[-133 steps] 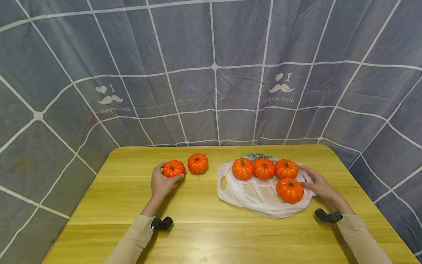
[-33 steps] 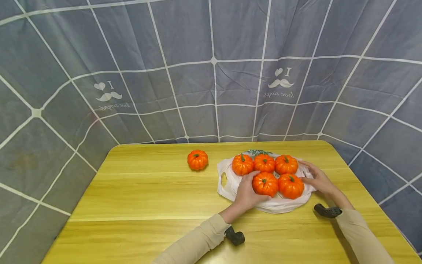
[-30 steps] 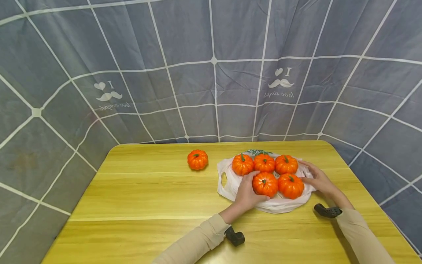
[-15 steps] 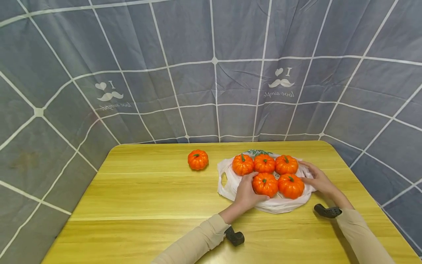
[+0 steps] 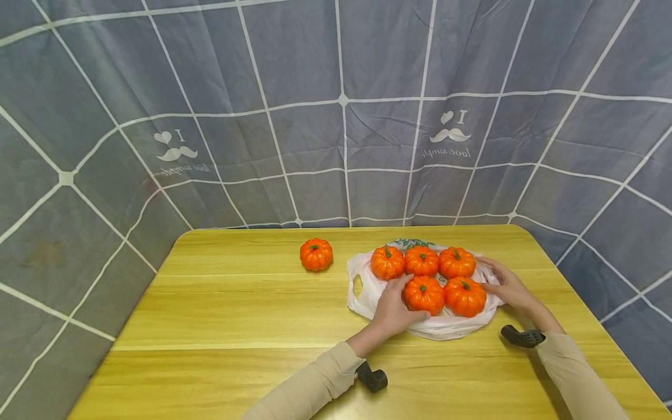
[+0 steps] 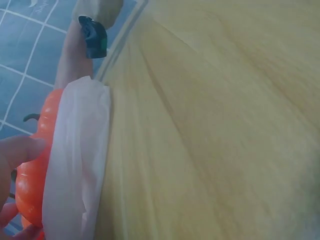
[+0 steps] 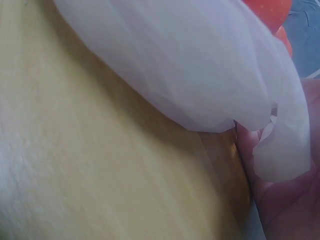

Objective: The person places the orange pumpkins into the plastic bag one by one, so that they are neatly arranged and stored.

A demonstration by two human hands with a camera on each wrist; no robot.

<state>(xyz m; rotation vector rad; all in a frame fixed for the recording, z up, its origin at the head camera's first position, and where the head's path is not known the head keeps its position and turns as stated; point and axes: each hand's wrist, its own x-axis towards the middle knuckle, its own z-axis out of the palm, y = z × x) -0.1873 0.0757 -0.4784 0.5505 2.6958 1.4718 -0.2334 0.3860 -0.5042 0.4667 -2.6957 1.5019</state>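
Five small orange pumpkins with green stems sit on a flattened white plastic bag (image 5: pixel 367 291), three behind and two in front. My left hand (image 5: pixel 392 309) curves around the front left pumpkin (image 5: pixel 424 296), thumb at its near side and fingers behind. In the left wrist view those fingers lie against orange skin above the bag's edge. At the bag's right end my right hand (image 5: pixel 511 291) is spread, its thumb near the front right pumpkin (image 5: pixel 465 297) and its fingers by the back right pumpkin (image 5: pixel 457 262). A flap of bag lies over the right palm (image 7: pixel 295 210).
A lone pumpkin (image 5: pixel 316 254) stands left of the bag on the wooden table (image 5: pixel 236 303). The other back-row pumpkins are the back left pumpkin (image 5: pixel 387 262) and the back middle pumpkin (image 5: pixel 422 261). A grey checked curtain (image 5: pixel 294 146) surrounds the table's far and side edges.
Since the oldest frame, my left hand has carried a pumpkin from the table's left side rightward onto the bag's front row. Over the last second both hands have stayed in place.
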